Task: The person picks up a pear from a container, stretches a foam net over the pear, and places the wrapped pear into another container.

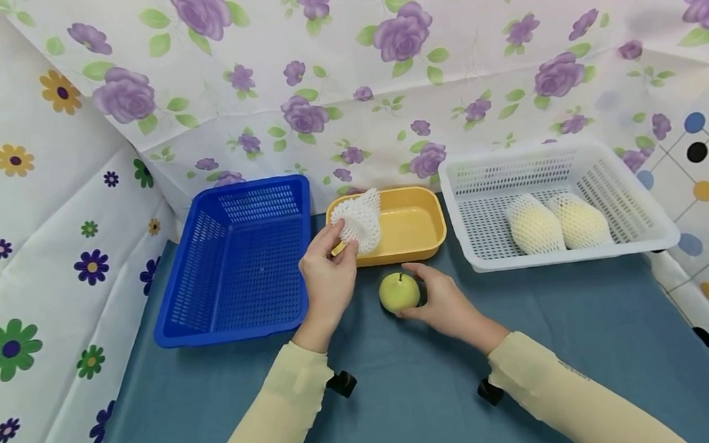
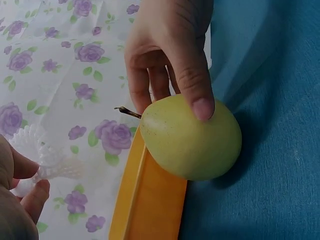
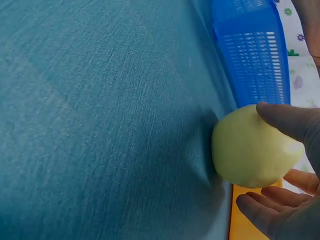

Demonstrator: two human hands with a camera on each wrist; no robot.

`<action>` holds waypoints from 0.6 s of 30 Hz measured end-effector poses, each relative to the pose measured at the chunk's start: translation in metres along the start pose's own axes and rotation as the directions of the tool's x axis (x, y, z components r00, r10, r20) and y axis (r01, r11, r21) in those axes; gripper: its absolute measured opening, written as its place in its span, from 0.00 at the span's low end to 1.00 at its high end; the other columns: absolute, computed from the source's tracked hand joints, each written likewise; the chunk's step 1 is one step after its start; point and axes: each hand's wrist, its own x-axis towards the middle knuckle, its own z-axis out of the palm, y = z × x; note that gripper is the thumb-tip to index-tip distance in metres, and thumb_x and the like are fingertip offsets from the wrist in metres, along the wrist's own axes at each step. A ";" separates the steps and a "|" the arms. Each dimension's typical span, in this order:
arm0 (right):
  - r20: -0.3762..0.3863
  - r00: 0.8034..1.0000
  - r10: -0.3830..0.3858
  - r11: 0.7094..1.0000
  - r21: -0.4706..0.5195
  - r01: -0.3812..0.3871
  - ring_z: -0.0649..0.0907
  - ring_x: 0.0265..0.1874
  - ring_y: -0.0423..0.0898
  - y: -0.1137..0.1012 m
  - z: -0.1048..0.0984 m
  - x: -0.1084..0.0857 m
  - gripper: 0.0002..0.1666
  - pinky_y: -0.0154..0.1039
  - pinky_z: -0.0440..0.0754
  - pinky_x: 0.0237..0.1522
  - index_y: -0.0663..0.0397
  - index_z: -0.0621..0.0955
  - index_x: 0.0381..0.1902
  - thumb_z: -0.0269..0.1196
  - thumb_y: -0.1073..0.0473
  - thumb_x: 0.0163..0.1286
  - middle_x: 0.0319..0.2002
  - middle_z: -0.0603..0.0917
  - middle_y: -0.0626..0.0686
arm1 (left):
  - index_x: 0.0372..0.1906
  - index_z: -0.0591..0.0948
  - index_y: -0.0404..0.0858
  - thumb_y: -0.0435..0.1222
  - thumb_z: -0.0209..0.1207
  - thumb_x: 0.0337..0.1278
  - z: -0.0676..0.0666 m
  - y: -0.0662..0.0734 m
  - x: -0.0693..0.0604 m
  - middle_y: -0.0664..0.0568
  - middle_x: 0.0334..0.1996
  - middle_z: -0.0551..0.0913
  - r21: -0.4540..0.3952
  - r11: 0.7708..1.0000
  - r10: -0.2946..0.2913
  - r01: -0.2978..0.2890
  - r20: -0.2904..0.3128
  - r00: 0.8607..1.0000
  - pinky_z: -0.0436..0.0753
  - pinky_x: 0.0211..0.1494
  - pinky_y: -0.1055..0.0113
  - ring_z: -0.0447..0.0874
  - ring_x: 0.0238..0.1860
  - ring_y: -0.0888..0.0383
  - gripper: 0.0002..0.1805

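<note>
My left hand (image 1: 330, 267) pinches a white foam fruit net (image 1: 362, 222) between thumb and fingers, held over the left part of the yellow tray (image 1: 413, 226). In the left wrist view the net (image 2: 42, 155) hangs loose, with no fruit visible in it. A green-yellow pear (image 1: 399, 293) with a dark stem sits on the blue cloth just in front of the tray. Around its right side is my right hand (image 1: 448, 307), the thumb touching the pear. The right wrist view shows the other fingers (image 3: 257, 212) spread, with a gap between the index finger and the pear (image 3: 252, 147).
A blue basket (image 1: 239, 333) stands at the left, its visible floor bare. At the right, a white basket (image 1: 471, 241) holds two pale fruits (image 1: 534, 225) in foam nets. Flowered cloth (image 1: 251, 126) hangs behind, and blue cloth (image 1: 414, 394) covers the table.
</note>
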 end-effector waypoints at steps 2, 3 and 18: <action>0.008 1.000 0.000 1.000 -0.005 0.000 0.78 0.53 0.45 -0.002 0.002 0.002 0.50 0.45 0.80 0.50 0.49 0.66 0.66 0.75 0.47 0.46 0.57 0.76 0.50 | 0.55 0.80 0.46 0.32 0.66 0.50 0.000 -0.001 0.000 0.50 0.56 0.78 0.008 1.000 -0.001 0.001 -0.006 1.000 0.83 0.42 0.73 0.82 0.50 0.62 0.23; 0.012 1.000 0.003 1.000 -0.007 -0.003 0.78 0.53 0.45 -0.003 0.002 0.003 0.49 0.44 0.80 0.50 0.49 0.67 0.65 0.75 0.47 0.47 0.56 0.76 0.49 | 0.55 0.80 0.46 0.32 0.66 0.50 0.000 -0.001 0.000 0.51 0.56 0.78 0.014 1.000 -0.002 0.002 -0.008 1.000 0.83 0.42 0.73 0.82 0.50 0.62 0.23; 0.042 0.998 0.041 0.999 -0.036 -0.040 0.78 0.52 0.46 -0.001 0.008 0.008 0.48 0.46 0.79 0.51 0.48 0.68 0.63 0.76 0.50 0.45 0.56 0.77 0.49 | 0.56 0.79 0.47 0.32 0.65 0.51 -0.002 -0.002 0.000 0.51 0.58 0.77 0.034 0.999 -0.024 0.024 0.004 1.000 0.83 0.43 0.72 0.81 0.51 0.61 0.24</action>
